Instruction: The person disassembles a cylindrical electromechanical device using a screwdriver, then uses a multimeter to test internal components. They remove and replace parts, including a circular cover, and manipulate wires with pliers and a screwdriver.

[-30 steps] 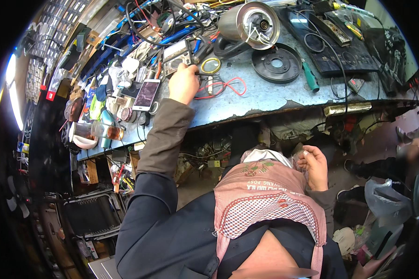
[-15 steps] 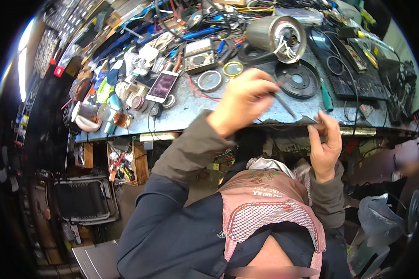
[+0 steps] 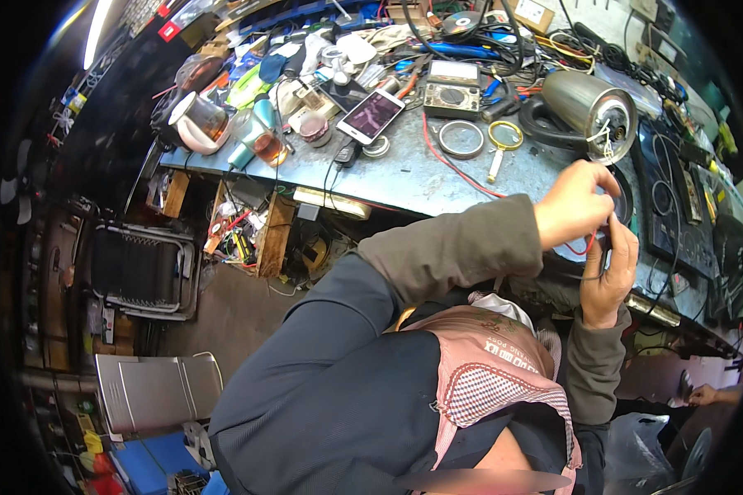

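Over the bench's front edge, my left hand (image 3: 576, 203) and my right hand (image 3: 609, 276) meet at the fingertips. Both are closed in a pinch, but what lies between the fingers is too small and covered to name. A red wire (image 3: 584, 246) loops beside the right fingers, and a thin dark line shows just below it. Behind my hands a steel kettle body (image 3: 582, 103) lies on its side, pale wires sticking out of its open base. My left hand hides most of a black round base (image 3: 624, 198).
On the bench (image 3: 371, 186) are an analog multimeter (image 3: 452, 97), a metal ring (image 3: 461, 139), a yellow-rimmed magnifying glass (image 3: 505, 136), a phone (image 3: 371, 115) and a glass jug (image 3: 200, 120). A black panel (image 3: 677, 198) lies at right. A folding chair (image 3: 140, 268) stands at left.
My view has swung, so the bench items sit farther right in the picture. My hands, apart before, now meet. The dark thin rod that stuck out of my left hand no longer shows clearly.
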